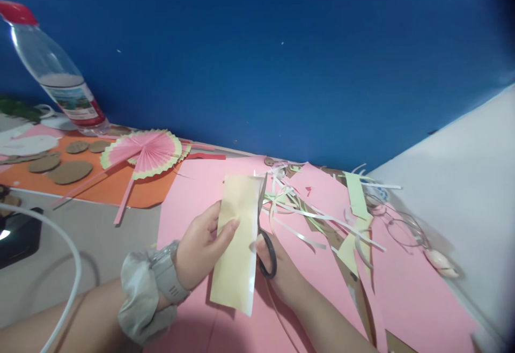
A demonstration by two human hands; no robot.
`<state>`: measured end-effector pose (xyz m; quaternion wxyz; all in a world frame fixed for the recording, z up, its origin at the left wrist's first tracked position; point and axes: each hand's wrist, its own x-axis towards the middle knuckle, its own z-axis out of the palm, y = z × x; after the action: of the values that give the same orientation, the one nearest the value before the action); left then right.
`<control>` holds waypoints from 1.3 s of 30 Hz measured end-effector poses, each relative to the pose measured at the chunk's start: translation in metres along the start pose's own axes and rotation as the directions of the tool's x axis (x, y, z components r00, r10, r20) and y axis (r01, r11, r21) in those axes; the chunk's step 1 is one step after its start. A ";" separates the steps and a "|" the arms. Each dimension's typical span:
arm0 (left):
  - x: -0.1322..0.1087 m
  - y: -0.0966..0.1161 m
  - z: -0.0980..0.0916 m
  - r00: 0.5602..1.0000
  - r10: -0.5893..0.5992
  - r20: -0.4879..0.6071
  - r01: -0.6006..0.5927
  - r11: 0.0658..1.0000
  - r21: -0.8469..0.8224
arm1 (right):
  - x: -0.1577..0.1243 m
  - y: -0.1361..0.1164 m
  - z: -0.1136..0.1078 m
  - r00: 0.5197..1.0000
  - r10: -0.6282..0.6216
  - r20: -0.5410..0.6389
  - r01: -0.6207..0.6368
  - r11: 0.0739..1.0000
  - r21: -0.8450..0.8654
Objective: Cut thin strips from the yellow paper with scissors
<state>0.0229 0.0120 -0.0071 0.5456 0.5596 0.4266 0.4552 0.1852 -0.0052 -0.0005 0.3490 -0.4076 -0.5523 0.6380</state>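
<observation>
A long piece of pale yellow paper (235, 256) with a white right edge is held up by my left hand (203, 245), thumb on its front and fingers behind. My right hand (277, 267) grips a pair of scissors (269, 259) by the dark handles. The blades point away from me along the paper's right edge; the paper hides part of them, and I cannot tell how far apart they are. Pink paper sheets (189, 216) lie beneath both hands.
Cut white and green paper strips (306, 211) are heaped to the right. At the left are a pink folded paper fan (151, 152), cardboard discs (72, 172) on orange paper (116, 189), a plastic bottle (66, 79) and a white cable (76, 267). A blue wall (257, 74) stands behind.
</observation>
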 end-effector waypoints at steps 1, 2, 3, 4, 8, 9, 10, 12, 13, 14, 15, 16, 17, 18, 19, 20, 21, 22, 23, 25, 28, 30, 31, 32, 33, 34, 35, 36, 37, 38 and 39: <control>0.000 0.000 0.000 1.000 -0.005 0.001 0.005 1.000 -0.001 | 0.000 0.000 0.000 1.000 0.001 0.001 -0.001 1.000 0.000; 0.000 0.001 0.000 1.000 -0.009 0.000 0.009 1.000 0.002 | 0.000 0.000 0.001 1.000 0.002 0.003 -0.002 1.000 -0.001; 0.000 0.001 0.000 1.000 -0.010 -0.003 0.010 1.000 0.008 | 0.001 0.000 0.001 1.000 0.003 0.004 -0.003 1.000 -0.002; 0.001 0.002 0.000 1.000 -0.010 -0.007 0.010 1.000 0.015 | 0.001 0.000 0.001 1.000 0.004 0.006 -0.004 1.000 -0.003; 0.001 0.004 0.001 1.000 -0.002 -0.014 0.002 1.000 0.025 | 0.001 0.001 0.001 1.000 0.010 0.002 -0.010 1.000 -0.001; 0.001 0.004 0.001 1.000 -0.003 -0.013 0.003 1.000 0.022 | 0.001 0.002 0.001 1.000 0.007 -0.003 -0.007 1.000 0.003; 0.001 0.004 0.001 1.000 -0.006 -0.013 0.006 1.000 0.020 | 0.001 0.002 0.001 1.000 0.003 -0.007 -0.003 1.000 0.008; 0.001 0.004 0.001 1.000 -0.016 -0.016 0.016 1.000 0.015 | 0.001 0.004 0.001 1.000 -0.002 -0.012 0.002 1.000 0.027; 0.001 0.004 0.000 1.000 -0.021 -0.017 0.022 1.000 0.013 | 0.001 0.005 0.001 1.000 -0.003 -0.010 0.003 0.999 0.039; 0.001 0.004 0.000 1.000 -0.027 -0.016 0.027 1.000 0.013 | 0.001 0.006 0.001 1.000 -0.004 -0.007 0.004 0.999 0.049; 0.001 0.004 0.000 0.999 -0.032 -0.014 0.032 0.999 0.012 | 0.001 0.006 0.001 1.000 -0.007 -0.007 0.007 0.998 0.058; 0.001 0.004 0.000 0.999 -0.037 -0.011 0.037 0.999 0.011 | 0.002 0.007 0.001 1.000 -0.011 -0.008 0.011 0.998 0.064; 0.000 0.004 0.000 0.999 -0.041 -0.008 0.042 0.999 0.012 | 0.002 0.007 0.001 1.000 -0.016 -0.009 0.016 0.998 0.067; 0.000 0.004 0.000 0.999 -0.045 -0.007 0.045 0.999 0.015 | 0.002 0.007 0.002 1.000 -0.020 -0.012 0.021 0.998 0.067; 0.000 0.004 0.000 0.999 -0.046 -0.007 0.046 0.999 0.018 | 0.002 0.006 0.002 1.000 -0.022 -0.014 0.023 0.998 0.066; 0.000 0.004 0.000 0.999 -0.042 -0.008 0.042 0.999 0.022 | 0.002 0.006 0.002 1.000 -0.021 -0.019 0.022 0.998 0.064; 0.000 0.004 -0.001 0.999 -0.038 -0.010 0.038 0.999 0.028 | 0.002 0.004 0.003 1.000 -0.015 -0.021 0.016 0.998 0.061; 0.000 0.004 -0.001 0.999 -0.034 -0.012 0.035 0.999 0.032 | 0.002 0.003 0.003 1.000 -0.007 -0.024 0.009 0.998 0.058; 0.000 0.004 -0.001 0.999 -0.035 -0.015 0.036 0.999 0.035 | 0.002 0.002 0.004 1.000 0.001 -0.025 0.000 0.999 0.054; 0.000 0.004 -0.001 0.999 -0.045 -0.026 0.046 0.998 0.036 | 0.002 -0.001 0.004 1.000 0.016 -0.025 -0.015 0.999 0.044; 0.001 0.003 -0.001 0.998 -0.055 -0.031 0.056 0.998 0.034 | 0.003 -0.002 0.004 1.000 0.004 -0.028 -0.003 1.000 0.025; 0.002 0.002 -0.001 0.999 -0.038 -0.034 0.040 0.997 0.058 | 0.003 0.000 0.004 0.999 -0.015 -0.031 0.015 1.000 0.013; 0.002 0.001 -0.002 0.999 -0.027 -0.037 0.029 0.997 0.073 | 0.003 0.001 0.003 0.999 -0.024 -0.032 0.025 1.000 0.007; 0.002 0.001 -0.002 0.999 -0.018 -0.040 0.021 0.996 0.084 | 0.003 0.002 0.003 0.999 -0.034 -0.033 0.034 0.999 0.001; 0.002 0.000 -0.002 0.999 -0.013 -0.041 0.017 0.996 0.089 | 0.004 0.003 0.003 0.998 -0.044 -0.034 0.044 0.999 -0.004; 0.002 -0.001 -0.002 0.999 -0.012 -0.042 0.016 0.996 0.090 | 0.004 0.004 0.003 0.998 -0.054 -0.039 0.054 0.999 -0.010; 0.002 -0.001 -0.002 0.999 -0.012 -0.046 0.016 0.996 0.090 | 0.004 0.005 0.003 0.997 -0.064 -0.045 0.063 0.998 -0.014; 0.001 -0.002 -0.003 0.999 -0.011 -0.050 0.016 0.996 0.092 | 0.004 0.006 0.003 0.996 -0.069 -0.053 0.068 0.998 -0.015; 0.001 -0.002 -0.003 0.998 -0.011 -0.055 0.016 0.995 0.094 | 0.004 0.007 0.004 0.996 -0.071 -0.063 0.070 0.997 -0.013; 0.001 -0.002 -0.003 0.998 -0.013 -0.057 0.018 0.996 0.092 | 0.004 0.007 0.004 0.995 -0.068 -0.072 0.068 0.998 -0.009; 0.001 -0.002 -0.003 0.998 -0.017 -0.054 0.022 0.996 0.088 | 0.005 0.007 0.004 0.995 -0.066 -0.077 0.066 0.998 -0.007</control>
<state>0.0201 0.0138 -0.0095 0.5130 0.5669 0.4661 0.4452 0.1793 -0.0038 -0.0082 0.3900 -0.4142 -0.5529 0.6088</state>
